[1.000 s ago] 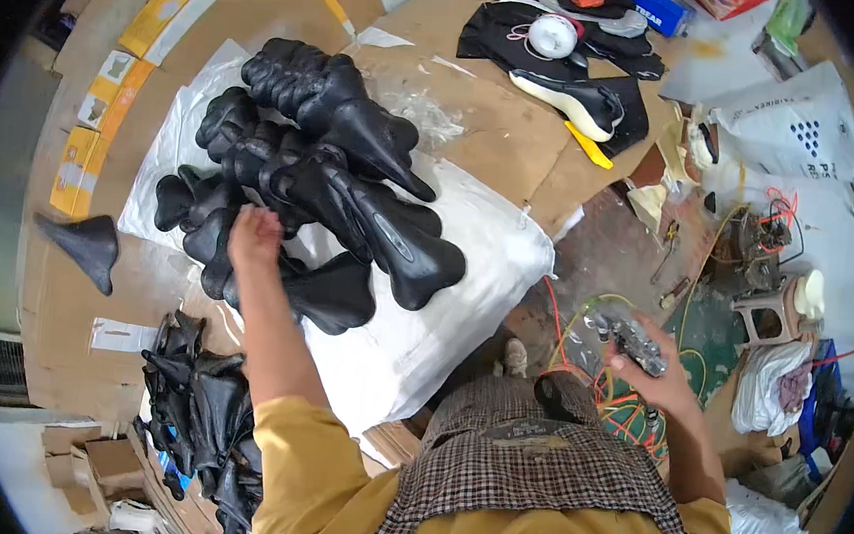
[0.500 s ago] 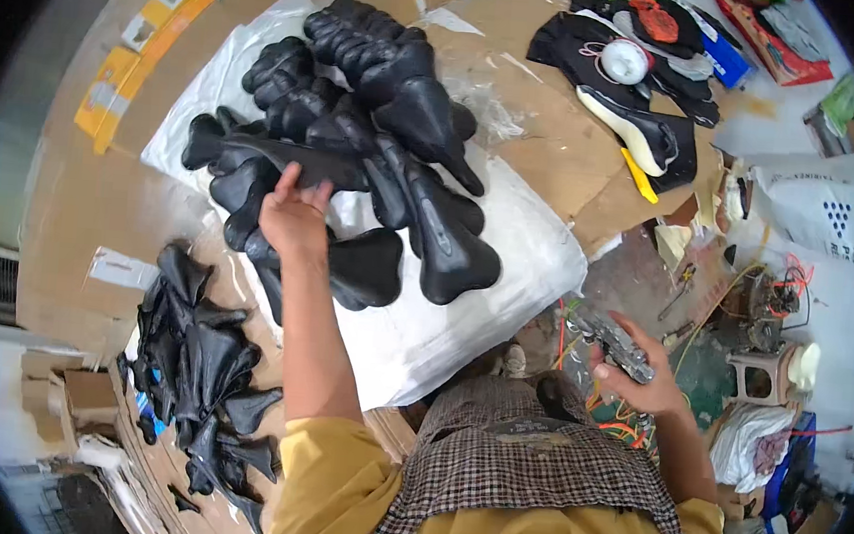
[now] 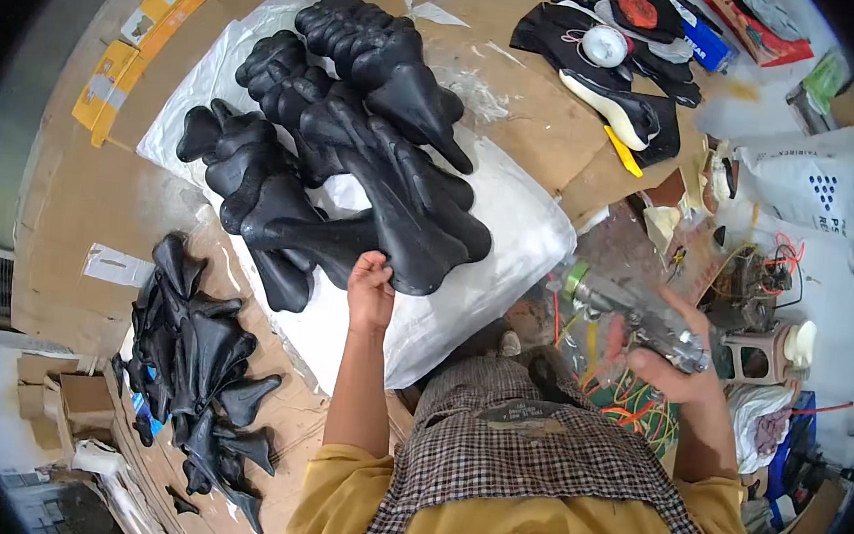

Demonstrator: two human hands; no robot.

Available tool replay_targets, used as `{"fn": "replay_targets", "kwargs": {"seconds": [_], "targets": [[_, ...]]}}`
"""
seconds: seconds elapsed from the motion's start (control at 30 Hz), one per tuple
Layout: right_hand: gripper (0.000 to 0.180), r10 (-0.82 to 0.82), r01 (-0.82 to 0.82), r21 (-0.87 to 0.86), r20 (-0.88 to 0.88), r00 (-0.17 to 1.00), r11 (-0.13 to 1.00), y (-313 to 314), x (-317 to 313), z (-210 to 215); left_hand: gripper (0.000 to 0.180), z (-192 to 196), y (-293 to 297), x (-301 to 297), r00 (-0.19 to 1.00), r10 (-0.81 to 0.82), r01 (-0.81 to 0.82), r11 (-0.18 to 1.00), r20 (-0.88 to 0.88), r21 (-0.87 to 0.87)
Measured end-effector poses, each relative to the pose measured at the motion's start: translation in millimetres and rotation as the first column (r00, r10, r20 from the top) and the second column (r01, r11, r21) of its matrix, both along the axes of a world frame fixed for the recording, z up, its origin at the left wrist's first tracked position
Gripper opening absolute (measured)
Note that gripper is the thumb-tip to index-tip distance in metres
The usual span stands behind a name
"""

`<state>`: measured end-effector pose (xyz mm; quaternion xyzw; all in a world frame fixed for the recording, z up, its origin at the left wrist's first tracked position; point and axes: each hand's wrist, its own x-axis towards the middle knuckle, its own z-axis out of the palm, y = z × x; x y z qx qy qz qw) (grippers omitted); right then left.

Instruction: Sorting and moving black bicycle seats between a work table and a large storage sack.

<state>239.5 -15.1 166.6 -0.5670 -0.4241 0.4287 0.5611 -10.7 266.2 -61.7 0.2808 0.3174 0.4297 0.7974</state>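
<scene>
Left hand (image 3: 370, 288) is pinched shut on the near edge of a black saddle cover (image 3: 349, 241), thumb and fingers gripping the thin rim, which gives a hold on one piece without disturbing the rest; that cover lies at the front of a big heap of black saddle covers (image 3: 357, 131), stacked nose to tail and overlapping on a white sack (image 3: 509, 243) that keeps them off the cardboard (image 3: 81, 200) underneath; right hand (image 3: 675, 362) is out to the side, fingers wrapped around a metal staple gun (image 3: 634, 313), or so it looks, since the tool is blurred and a clear plastic bag (image 3: 629, 253) sits across it; it is held off the pile, low by the knee, clear of the left hand's grip; to the left, on the cardboard, a second, flatter pile of black covers (image 3: 199, 360) lies apart from the heap, thin and limp, seemingly a separate batch; beyond the sack, a roll of white tape (image 3: 605, 45) rests on dark fabric pieces (image 3: 613, 71), and a yellow tool (image 3: 622, 152) lies on the cardboard edge; tangled orange wire (image 3: 637, 404) lies under the right hand; checked cloth (image 3: 532, 456) covers the lap
</scene>
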Motion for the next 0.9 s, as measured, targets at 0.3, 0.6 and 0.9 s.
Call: {"fn": "replay_targets", "kwargs": {"seconds": [0.3,0.6,0.9], "targets": [[0.06,0.084,-0.033,-0.181,0.279,0.957,0.983,-45,3,-28,0.04,-26,9,-59,0.991,0.023,-0.032,0.997,-0.129,-0.072],[0.054,-0.162,0.165,-0.034,0.077,0.984,0.986,-32,-3,0,0.037,-22,35,5,0.986,-0.053,0.038,0.995,-0.159,-0.096],[0.056,-0.053,0.096,-0.153,0.263,0.963,0.984,-74,11,-15,0.015,-60,55,77,0.758,-0.065,0.134,0.989,-0.649,0.058]]}}
